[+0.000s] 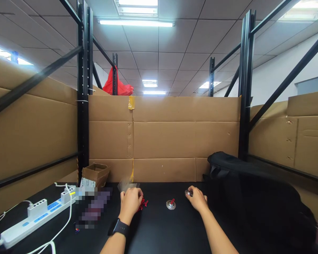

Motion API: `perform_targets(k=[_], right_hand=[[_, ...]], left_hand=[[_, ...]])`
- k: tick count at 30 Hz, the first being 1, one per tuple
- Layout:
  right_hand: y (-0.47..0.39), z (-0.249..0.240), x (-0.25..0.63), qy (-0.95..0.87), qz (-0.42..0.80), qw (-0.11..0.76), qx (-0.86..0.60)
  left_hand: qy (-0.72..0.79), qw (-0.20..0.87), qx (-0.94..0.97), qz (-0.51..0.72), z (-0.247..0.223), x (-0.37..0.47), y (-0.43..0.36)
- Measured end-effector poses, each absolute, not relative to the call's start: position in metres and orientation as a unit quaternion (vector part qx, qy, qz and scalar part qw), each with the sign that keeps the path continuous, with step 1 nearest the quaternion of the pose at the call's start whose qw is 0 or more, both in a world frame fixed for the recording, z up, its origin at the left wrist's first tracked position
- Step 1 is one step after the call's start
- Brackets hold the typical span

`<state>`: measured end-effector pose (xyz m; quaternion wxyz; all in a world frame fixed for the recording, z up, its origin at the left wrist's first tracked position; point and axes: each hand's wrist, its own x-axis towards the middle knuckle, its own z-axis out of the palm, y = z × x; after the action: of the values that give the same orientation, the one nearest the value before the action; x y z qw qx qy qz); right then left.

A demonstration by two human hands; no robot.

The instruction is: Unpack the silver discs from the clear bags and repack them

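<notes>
My left hand (131,201), with a dark watch on its wrist, is closed above the black table. A blurred, clear plastic piece (127,185) shows just beyond its fingers, and a bunch of red cord (143,203) lies against its right side. My right hand (197,198) pinches a small shiny metal object (188,193), partly covered by the fingers. Between the hands, a round silver disc (171,204) with a red cord at its centre rests on the table.
A white power strip (34,218) with cables lies at the left, near a small open cardboard box (95,173). A large black bag (254,201) fills the right side. Cardboard walls (164,141) and black rack posts enclose the black table (159,236).
</notes>
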<state>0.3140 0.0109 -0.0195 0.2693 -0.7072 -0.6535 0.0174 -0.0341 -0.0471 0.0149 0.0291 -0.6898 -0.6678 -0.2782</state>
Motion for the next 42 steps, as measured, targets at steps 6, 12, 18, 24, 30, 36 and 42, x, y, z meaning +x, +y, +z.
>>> perform_targets(k=[6, 12, 18, 24, 30, 36, 42], right_hand=[[0.009, -0.017, 0.314, -0.653, 0.028, 0.270, -0.707], [0.004, -0.010, 0.311, -0.637, -0.001, 0.296, -0.711], [-0.002, -0.006, 0.288, -0.650, 0.093, 0.481, -0.581], [-0.029, -0.001, 0.229, -0.701, 0.275, 0.537, -0.380], [-0.052, 0.004, 0.205, -0.680, 0.431, 0.522, -0.280], [-0.054, 0.005, 0.204, -0.677, 0.463, 0.515, -0.248], [-0.055, 0.008, 0.204, -0.673, 0.467, 0.517, -0.248]], left_hand=[[-0.633, -0.007, -0.673, -0.383, 0.025, -0.026, -0.046], [-0.545, -0.135, -0.662, -0.495, 0.024, -0.023, -0.037], [-0.474, -0.266, -0.637, -0.546, 0.012, -0.013, -0.027], [-0.420, -0.315, -0.652, -0.547, 0.010, 0.011, -0.037], [-0.393, -0.348, -0.646, -0.555, 0.004, 0.020, -0.036], [-0.413, -0.299, -0.681, -0.525, 0.006, 0.025, -0.042], [-0.487, -0.202, -0.693, -0.492, 0.010, 0.027, -0.050]])
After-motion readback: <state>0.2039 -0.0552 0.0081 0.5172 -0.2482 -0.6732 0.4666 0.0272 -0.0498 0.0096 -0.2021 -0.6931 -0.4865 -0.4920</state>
